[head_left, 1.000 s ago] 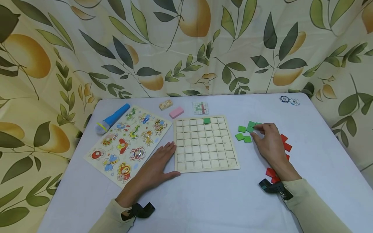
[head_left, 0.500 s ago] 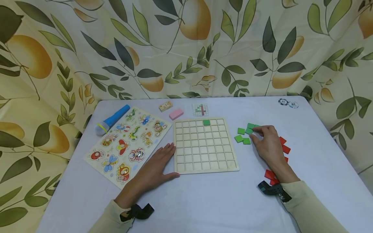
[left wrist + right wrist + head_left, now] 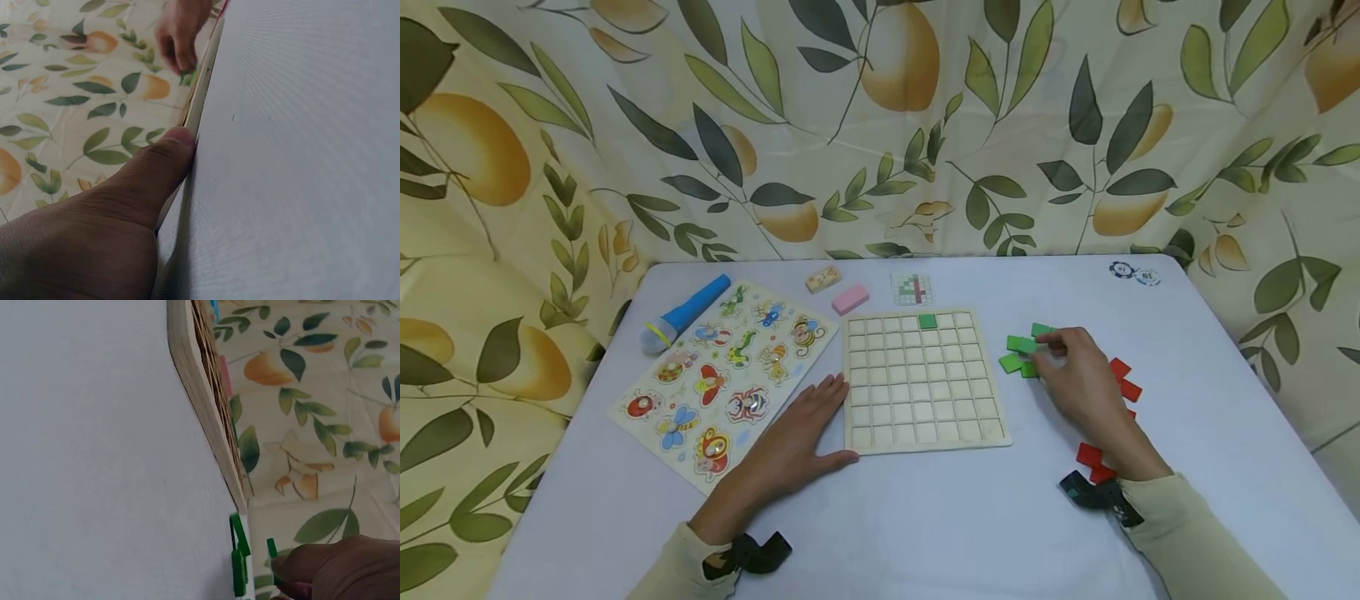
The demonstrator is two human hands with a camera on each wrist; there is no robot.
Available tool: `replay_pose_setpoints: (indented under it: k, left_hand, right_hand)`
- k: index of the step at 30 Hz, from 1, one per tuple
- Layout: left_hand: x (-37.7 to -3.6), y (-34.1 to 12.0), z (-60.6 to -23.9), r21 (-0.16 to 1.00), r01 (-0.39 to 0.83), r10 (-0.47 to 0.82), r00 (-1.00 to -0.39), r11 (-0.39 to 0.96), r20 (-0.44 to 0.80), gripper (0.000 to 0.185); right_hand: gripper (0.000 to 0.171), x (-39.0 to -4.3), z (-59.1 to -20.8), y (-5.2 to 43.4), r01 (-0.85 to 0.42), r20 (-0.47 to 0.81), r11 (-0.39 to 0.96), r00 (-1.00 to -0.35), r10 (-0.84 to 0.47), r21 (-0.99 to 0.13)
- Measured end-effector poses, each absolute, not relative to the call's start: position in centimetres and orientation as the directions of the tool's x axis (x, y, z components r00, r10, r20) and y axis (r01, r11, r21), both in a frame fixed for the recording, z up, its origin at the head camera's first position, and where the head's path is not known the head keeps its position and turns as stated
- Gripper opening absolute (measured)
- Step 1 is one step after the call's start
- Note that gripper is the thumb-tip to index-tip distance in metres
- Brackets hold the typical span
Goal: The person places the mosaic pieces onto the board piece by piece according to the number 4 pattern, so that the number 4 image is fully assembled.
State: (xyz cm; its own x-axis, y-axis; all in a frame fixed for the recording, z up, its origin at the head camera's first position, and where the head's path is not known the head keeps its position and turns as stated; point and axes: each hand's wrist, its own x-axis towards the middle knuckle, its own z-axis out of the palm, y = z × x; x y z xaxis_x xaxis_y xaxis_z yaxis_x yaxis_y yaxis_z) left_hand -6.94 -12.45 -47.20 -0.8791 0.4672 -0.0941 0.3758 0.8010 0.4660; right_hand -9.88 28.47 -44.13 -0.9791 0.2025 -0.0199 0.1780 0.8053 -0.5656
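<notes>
A wooden grid board point(image 3: 925, 379) lies mid-table with one green tile point(image 3: 928, 321) set in its top row. My left hand point(image 3: 820, 417) rests flat on the table against the board's left edge, and its thumb point(image 3: 162, 162) touches the board's rim point(image 3: 200, 94). To the right of the board, my right hand point(image 3: 1047, 346) is over a cluster of loose green tiles point(image 3: 1017, 354), its curled fingertips point(image 3: 312, 565) pinching one green tile point(image 3: 273, 550) slightly above the others point(image 3: 237, 562). Red tiles point(image 3: 1123, 379) lie partly hidden behind and under that hand.
An insect peg puzzle point(image 3: 730, 367) and a blue torch point(image 3: 685, 312) lie to the left. A pink eraser point(image 3: 850, 298), a small wooden block point(image 3: 823, 277) and a pattern card point(image 3: 913, 289) sit behind the board. Two chips point(image 3: 1135, 272) lie at the far right corner. A leaf-print curtain surrounds the table point(image 3: 925, 517).
My right hand has shifted slightly left over the green tiles, nudging them closer together. The left hand has stayed flat by the board.
</notes>
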Motion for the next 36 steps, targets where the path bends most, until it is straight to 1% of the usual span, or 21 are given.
replay_pose_setpoints:
  k: [5,9,14,19,24,26,33,36]
  left_hand:
    - [-6.7,-13.1,-47.1,0.452,0.372,0.464,-0.879,0.811,-0.109,0.104]
    - [-6.6,-13.2,-47.2,0.463,0.367,0.462,-0.880,0.807,-0.109,0.104]
    - [-6.7,-13.2,-47.3,0.480,0.353,0.460,-0.880,0.803,-0.121,0.103]
    - [-6.9,-13.0,-47.3,0.499,0.360,0.473,-0.873,0.788,-0.117,0.103]
    - [-7.1,-12.8,-47.4,0.489,0.377,0.485,-0.867,0.787,-0.113,0.103]
    - [-7.2,-12.7,-47.4,0.487,0.377,0.486,-0.866,0.788,-0.115,0.103]
    - [-7.2,-12.5,-47.4,0.484,0.379,0.485,-0.867,0.789,-0.111,0.103]
    - [-7.2,-12.6,-47.4,0.483,0.375,0.481,-0.869,0.791,-0.113,0.104]
  right_hand:
    - [0.039,-9.7,-43.0,25.2,0.060,-0.037,0.826,-0.998,0.047,-0.561]
    - [0.033,-10.8,-42.2,22.6,-0.043,-0.041,0.837,-0.996,-0.079,-0.545]
    - [0.025,-13.5,-41.6,20.0,-0.198,-0.026,0.845,-0.970,-0.243,-0.496]
    - [0.023,-16.3,-41.3,18.4,-0.337,-0.011,0.836,-0.925,-0.379,-0.433]
    - [0.024,-17.8,-41.8,17.7,-0.375,-0.051,0.819,-0.898,-0.438,-0.435]
    - [0.022,-18.1,-42.0,17.4,-0.377,-0.052,0.813,-0.895,-0.443,-0.444]
    - [0.017,-18.3,-42.2,17.0,-0.400,-0.033,0.818,-0.891,-0.452,-0.413]
    - [0.015,-18.5,-42.3,17.0,-0.392,-0.033,0.814,-0.894,-0.447,-0.429]
